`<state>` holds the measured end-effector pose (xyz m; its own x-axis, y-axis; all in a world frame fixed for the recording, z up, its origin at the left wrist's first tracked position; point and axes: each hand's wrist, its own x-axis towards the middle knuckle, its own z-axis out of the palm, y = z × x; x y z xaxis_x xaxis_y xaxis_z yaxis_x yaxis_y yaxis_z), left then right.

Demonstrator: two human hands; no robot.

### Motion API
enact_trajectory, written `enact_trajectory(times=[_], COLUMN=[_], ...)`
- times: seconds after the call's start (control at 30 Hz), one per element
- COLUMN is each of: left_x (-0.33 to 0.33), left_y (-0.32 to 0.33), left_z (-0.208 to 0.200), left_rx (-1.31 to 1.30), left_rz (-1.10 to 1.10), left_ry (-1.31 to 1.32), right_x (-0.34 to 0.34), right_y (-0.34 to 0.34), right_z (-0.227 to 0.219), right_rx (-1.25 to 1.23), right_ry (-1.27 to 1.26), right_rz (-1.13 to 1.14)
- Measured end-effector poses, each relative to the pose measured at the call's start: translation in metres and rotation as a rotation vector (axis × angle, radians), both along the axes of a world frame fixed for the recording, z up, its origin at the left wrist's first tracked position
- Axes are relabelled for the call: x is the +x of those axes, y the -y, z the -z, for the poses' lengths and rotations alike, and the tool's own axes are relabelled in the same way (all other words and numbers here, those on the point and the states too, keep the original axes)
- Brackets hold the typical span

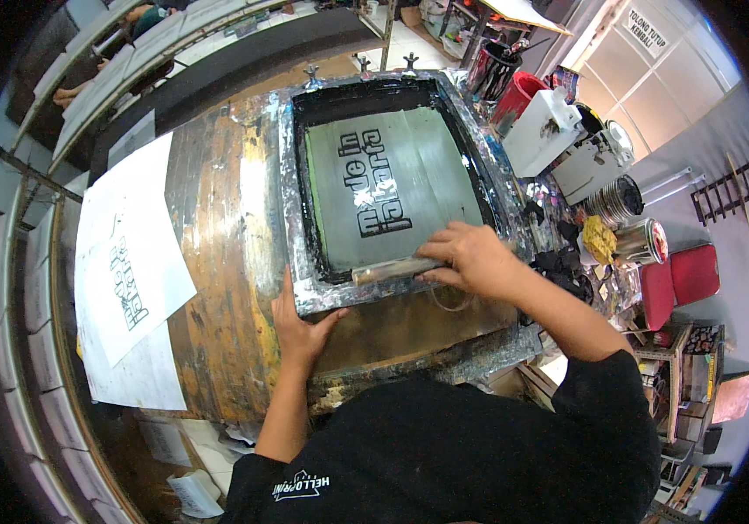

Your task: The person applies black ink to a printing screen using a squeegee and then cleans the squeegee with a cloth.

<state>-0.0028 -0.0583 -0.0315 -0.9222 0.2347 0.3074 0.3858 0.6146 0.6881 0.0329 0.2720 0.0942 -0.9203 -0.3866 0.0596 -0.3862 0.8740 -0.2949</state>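
A screen printing frame [304, 294] with dark-smeared borders lies on the worn wooden table. Its grey-green mesh [435, 166] carries dark block lettering and has black ink round the inside edges. My right hand [472, 259] is closed round a squeegee [383, 271], which lies crosswise at the near end of the mesh. At the frame's near left corner rests my left hand [303, 336], thumb and fingers spread apart along the two outer sides. White paper sheets [151, 218] lie to the left, the top one printed with dark lettering.
Wing-nut clamps [311, 77] stand at the frame's far edge. Beyond its right side are a red container [518, 94], white jugs [542, 131], a tin can [641, 242] and a yellow crumpled cloth [599, 236]. Metal drying racks [38, 279] line the far left.
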Motion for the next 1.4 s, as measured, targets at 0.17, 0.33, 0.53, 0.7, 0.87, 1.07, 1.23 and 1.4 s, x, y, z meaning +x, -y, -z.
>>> enact_trajectory(times=[0.17,0.33,0.53,0.7,0.87,1.07,1.23,1.4], left_x=[-0.001,0.003,0.001,0.001,0.001,0.002,0.003,0.004], left_y=[0.000,0.004,0.002,0.003,0.002,0.002,-0.001,-0.002], left_z=[0.000,0.009,0.002,0.003,0.006,0.009,0.002,0.005], left_rx=[0.023,0.039,0.027,0.021,0.041,0.085,0.067,0.076], left_rz=[0.019,0.007,0.015,0.008,0.004,-0.001,-0.013,-0.022], left_ry=[-0.005,0.026,0.075,0.038,0.037,0.038,0.025,0.032], right_x=[-0.002,-0.080,-0.247,-0.335,-0.350,-0.340,-0.291,-0.129], right_y=[0.014,-0.002,-0.048,-0.071,-0.074,-0.078,-0.089,-0.055], right_z=[0.025,0.051,0.083,0.075,0.049,0.046,0.042,-0.008], right_rx=[0.091,0.139,0.141,0.157,0.171,0.129,-0.025,-0.019], right_ry=[-0.062,-0.181,-0.328,-0.292,-0.112,-0.124,-0.315,0.036], right_rz=[-0.017,-0.009,0.021,-0.028,-0.047,-0.084,-0.088,-0.011])
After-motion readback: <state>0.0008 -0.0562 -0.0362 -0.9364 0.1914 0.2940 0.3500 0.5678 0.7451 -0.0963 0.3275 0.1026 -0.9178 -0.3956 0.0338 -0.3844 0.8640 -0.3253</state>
